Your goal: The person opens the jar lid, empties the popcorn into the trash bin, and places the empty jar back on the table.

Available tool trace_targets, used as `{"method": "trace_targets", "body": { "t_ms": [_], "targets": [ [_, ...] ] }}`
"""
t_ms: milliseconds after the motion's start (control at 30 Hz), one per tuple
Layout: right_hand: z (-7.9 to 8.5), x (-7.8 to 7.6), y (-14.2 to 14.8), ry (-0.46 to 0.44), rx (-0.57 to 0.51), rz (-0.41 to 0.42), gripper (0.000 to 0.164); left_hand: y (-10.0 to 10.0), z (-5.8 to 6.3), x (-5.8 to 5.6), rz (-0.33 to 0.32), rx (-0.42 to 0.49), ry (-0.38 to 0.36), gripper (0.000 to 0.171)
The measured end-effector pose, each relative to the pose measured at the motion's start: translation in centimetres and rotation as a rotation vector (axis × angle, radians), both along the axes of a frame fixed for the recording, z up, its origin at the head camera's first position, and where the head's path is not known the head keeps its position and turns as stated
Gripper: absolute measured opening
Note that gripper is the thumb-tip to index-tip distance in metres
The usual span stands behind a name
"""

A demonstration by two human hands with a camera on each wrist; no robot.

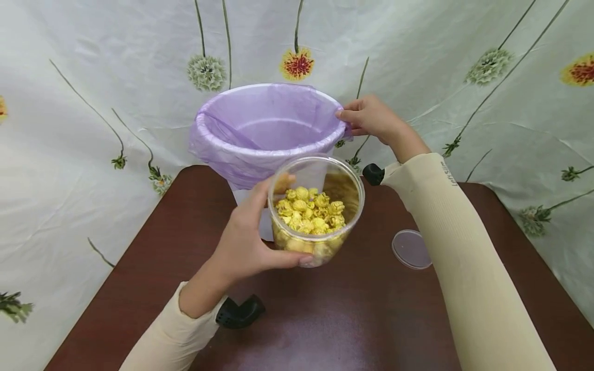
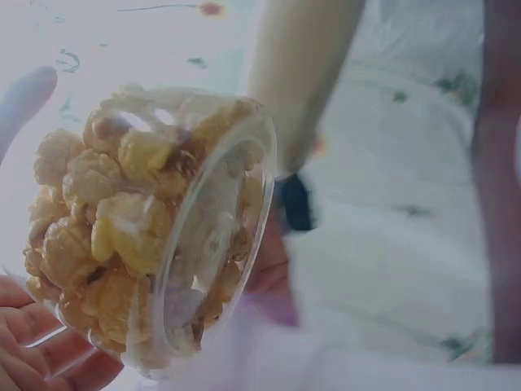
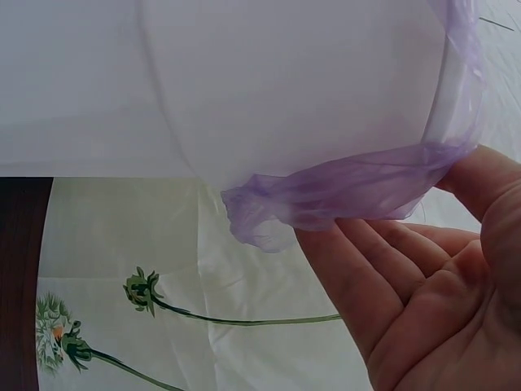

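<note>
My left hand (image 1: 243,234) grips a clear plastic tub (image 1: 355,206) from its left side, thumb in front and fingers behind. Yellow popcorn (image 1: 311,211) fills the lower part of the tub, which tilts with its mouth toward the head camera. In the left wrist view the popcorn (image 2: 114,220) shows through the tub's wall. Behind the tub stands a white trash can (image 3: 89,90) lined with a purple bag (image 1: 218,165). At the can's right rim, my right hand (image 1: 371,118) pinches the rim and the folded-over bag edge (image 3: 350,187) between thumb and fingers.
A round clear lid (image 1: 412,249) lies on the dark red-brown table (image 1: 352,319), partly covered by the right sleeve. Behind the table hangs a pale curtain (image 1: 139,46) with flower prints. The trash can stands at the table's far side.
</note>
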State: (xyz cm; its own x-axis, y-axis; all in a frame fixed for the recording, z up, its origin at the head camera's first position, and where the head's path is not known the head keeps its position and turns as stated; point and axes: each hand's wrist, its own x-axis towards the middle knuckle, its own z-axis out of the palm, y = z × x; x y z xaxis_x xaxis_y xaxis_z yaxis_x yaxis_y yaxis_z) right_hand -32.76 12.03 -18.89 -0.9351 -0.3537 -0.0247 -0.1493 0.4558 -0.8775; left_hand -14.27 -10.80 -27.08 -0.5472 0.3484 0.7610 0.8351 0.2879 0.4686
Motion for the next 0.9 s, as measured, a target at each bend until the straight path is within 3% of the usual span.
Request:
{"method": "trace_targets", "body": {
  "t_ms": [200, 433, 633, 900],
  "targets": [
    [-0.2, -0.1, 0.0, 0.003, -0.022, -0.003, 0.033, -1.8, 4.6, -0.9, 0.111, 0.075, 0.115, 0.095],
    [-0.2, 0.1, 0.0, 0.016, 0.005, 0.013, 0.036, -3.0, 8.9, -2.5, 0.224, 0.203, -0.019, 0.082],
    [0.0, 0.3, 0.3, 0.027, 0.01, 0.02, 0.037, -3.8, 12.2, -5.8, 0.438, 0.086, -0.034, 0.075],
    [-0.1, 0.4, 0.2, 0.025, 0.009, 0.02, 0.037, -4.1, 14.4, -9.1, 0.59, -0.091, -0.071, 0.073]
  ]
}}
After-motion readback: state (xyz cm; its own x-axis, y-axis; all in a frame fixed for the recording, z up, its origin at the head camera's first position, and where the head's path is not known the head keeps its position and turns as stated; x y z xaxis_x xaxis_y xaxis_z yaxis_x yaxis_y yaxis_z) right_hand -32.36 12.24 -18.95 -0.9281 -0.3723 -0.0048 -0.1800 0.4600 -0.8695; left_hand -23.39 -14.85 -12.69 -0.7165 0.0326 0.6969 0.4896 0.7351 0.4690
